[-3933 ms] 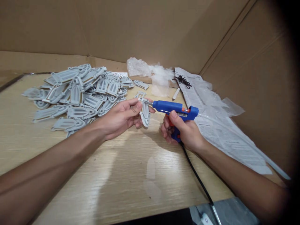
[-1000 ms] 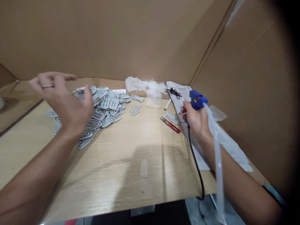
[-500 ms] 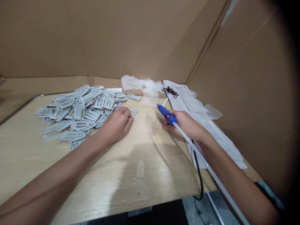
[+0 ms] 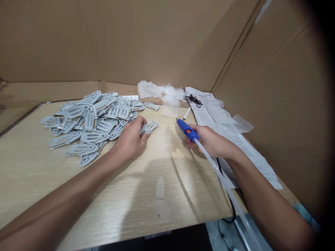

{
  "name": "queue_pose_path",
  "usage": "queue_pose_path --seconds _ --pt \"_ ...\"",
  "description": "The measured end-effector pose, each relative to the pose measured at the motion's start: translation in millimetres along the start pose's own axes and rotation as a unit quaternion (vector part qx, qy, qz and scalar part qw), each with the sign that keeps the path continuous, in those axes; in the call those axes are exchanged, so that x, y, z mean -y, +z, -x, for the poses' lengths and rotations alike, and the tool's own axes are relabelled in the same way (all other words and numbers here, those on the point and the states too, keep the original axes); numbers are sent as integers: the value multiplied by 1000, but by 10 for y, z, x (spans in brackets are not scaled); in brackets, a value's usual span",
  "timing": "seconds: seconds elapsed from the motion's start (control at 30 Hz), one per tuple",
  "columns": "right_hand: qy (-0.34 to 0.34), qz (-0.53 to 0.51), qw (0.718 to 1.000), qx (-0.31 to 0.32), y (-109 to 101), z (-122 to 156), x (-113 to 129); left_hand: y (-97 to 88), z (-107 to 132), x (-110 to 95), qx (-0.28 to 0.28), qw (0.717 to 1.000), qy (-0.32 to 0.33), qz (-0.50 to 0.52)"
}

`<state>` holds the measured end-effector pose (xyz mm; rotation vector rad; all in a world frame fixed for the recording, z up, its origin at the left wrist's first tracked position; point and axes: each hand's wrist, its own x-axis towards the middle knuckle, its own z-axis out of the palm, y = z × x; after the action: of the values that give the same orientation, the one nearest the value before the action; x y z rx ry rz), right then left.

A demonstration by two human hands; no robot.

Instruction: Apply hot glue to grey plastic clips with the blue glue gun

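My left hand (image 4: 131, 139) is closed on a grey plastic part (image 4: 149, 126) at the right edge of a large heap of the same grey plastic parts (image 4: 89, 120) on the wooden table (image 4: 146, 195). My right hand (image 4: 210, 141) grips a blue hot glue gun (image 4: 186, 129), its nozzle pointing up and left and a clear glue stick (image 4: 222, 177) trailing back over my forearm. The gun's black cord (image 4: 227, 205) runs off the table's front edge.
Crumpled clear plastic wrap (image 4: 162, 92) lies at the back by the cardboard wall (image 4: 146, 38). Printed paper sheets (image 4: 230, 136) with a small black tangle (image 4: 194, 100) cover the right side. A short white stick (image 4: 187, 113) lies near them.
My left hand came down from the air to the pile's edge and closed on a single grey part. My right hand lowered the glue gun towards the table.
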<state>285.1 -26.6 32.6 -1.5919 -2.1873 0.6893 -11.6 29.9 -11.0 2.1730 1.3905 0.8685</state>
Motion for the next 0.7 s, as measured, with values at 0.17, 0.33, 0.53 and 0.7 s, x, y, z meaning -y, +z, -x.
queue_pose_path --seconds 0.17,0.33,0.53,0.7 --pt "1 -146 987 -65 50 -39 101 125 68 -185 15 936 -108 334" --pt "-1 -263 955 -138 258 -149 261 216 142 -309 99 890 -102 433" --pt "14 -249 954 -168 418 -181 277 209 167 -286 124 891 -68 431" --pt "13 -228 955 -189 432 -173 275 211 181 -269 135 901 -41 411"
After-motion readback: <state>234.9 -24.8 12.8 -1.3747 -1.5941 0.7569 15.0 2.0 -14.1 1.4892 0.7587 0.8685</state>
